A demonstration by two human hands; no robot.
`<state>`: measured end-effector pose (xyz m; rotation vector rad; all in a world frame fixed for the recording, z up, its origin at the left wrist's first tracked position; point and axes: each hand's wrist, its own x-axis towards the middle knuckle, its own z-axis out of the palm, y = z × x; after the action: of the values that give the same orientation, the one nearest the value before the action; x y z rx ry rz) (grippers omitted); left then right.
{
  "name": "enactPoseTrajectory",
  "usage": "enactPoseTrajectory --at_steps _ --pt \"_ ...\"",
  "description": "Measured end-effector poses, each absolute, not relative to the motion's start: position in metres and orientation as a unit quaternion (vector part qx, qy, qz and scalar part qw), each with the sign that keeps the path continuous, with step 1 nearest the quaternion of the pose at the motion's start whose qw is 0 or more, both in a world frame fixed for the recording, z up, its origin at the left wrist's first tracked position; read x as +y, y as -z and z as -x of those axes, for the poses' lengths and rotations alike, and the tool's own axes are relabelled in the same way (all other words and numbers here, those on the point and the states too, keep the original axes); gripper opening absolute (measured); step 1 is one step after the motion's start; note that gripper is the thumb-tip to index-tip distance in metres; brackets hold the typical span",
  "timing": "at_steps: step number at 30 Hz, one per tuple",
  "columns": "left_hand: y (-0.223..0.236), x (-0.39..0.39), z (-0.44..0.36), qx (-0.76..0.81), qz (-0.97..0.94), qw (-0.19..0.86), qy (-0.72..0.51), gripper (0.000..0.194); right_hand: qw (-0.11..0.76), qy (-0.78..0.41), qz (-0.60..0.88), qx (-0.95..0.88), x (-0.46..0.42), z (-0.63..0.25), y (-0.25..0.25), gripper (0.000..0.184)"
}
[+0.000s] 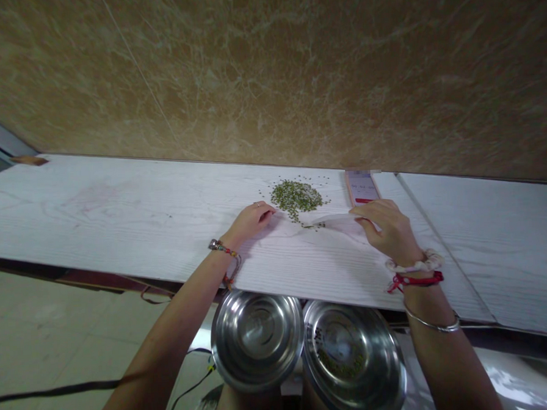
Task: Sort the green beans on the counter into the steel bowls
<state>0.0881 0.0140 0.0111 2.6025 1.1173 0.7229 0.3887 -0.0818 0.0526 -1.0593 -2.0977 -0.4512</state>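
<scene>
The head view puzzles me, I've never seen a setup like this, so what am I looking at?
There's no machine, just someone's bare hands, pictured by one camera worn on the head, looking forward and down. A pile of small green grains lies on a white wood-grain surface. The left hand is beside it; the right hand holds a thin, whitish, see-through tool whose tip is among stray grains. A phone lies beyond that hand. Nearer the body are two metal bowls, the right one holding some grains.

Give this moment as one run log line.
left hand: beside green beans; right hand: holding thin pale tool, tip near beans; right bowl: some beans inside
</scene>
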Motion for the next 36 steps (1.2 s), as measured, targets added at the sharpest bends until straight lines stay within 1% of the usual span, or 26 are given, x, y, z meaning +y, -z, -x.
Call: enactPoseTrajectory --at_steps 3,8,13,19,36 --pt "-0.011 0.014 -0.088 0.382 -0.885 0.111 -0.244 0.020 0.366 0.189 0.403 -0.817 -0.087 -0.390 -0.053 0.017" --pt "-0.010 0.014 -0.088 0.380 -0.887 0.107 -0.241 0.021 0.348 0.186 0.430 -0.812 -0.098 -0.397 -0.052 0.018" --pt "-0.008 0.015 -0.088 0.377 -0.887 0.098 -0.247 0.022 0.363 0.207 0.449 -0.790 -0.101 -0.401 -0.052 0.020" --pt "-0.009 0.015 -0.089 0.383 -0.884 0.102 -0.247 0.021 0.330 0.241 0.431 -0.805 -0.095 -0.396 -0.050 0.017" --pt "-0.011 0.014 -0.089 0.385 -0.885 0.108 -0.237 0.020 0.314 0.238 0.408 -0.824 -0.112 -0.400 -0.058 0.018"
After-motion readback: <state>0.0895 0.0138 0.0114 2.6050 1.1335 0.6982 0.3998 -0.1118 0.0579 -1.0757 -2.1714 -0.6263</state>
